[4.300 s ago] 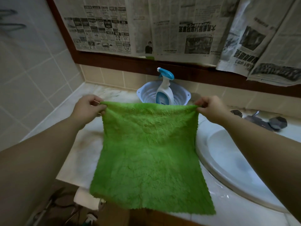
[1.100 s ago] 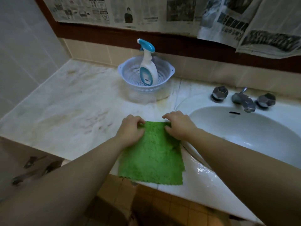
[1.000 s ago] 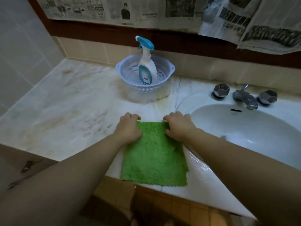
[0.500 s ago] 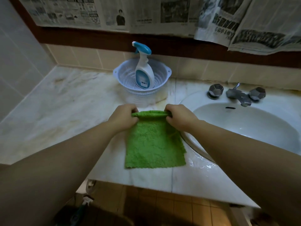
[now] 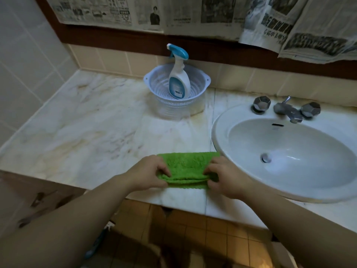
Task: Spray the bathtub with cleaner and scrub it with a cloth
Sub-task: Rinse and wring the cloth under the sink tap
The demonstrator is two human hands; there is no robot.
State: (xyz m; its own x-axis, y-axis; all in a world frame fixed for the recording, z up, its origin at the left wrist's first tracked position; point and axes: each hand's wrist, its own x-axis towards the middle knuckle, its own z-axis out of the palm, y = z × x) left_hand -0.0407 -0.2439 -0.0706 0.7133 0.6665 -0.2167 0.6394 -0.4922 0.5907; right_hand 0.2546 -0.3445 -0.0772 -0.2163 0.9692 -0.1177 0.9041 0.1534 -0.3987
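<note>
A green cloth [image 5: 188, 167] lies folded into a short wide band on the marble counter [image 5: 92, 132], near its front edge. My left hand [image 5: 148, 174] pinches the cloth's near left corner. My right hand [image 5: 224, 176] pinches the near right corner. A white spray bottle [image 5: 178, 78] with a blue trigger head stands upright in a white plastic colander [image 5: 199, 93] at the back of the counter. No bathtub is in view.
A white oval basin [image 5: 289, 157] is set in the counter at the right, with a metal tap [image 5: 287, 112] and two knobs behind it. Newspaper sheets [image 5: 193, 14] hang on the wall above. Tiled floor [image 5: 193, 238] lies below the counter edge.
I laid the spread cloth on the counter and folded it. In the last half second both hands brought its far edge back toward me, so it is now half as deep.
</note>
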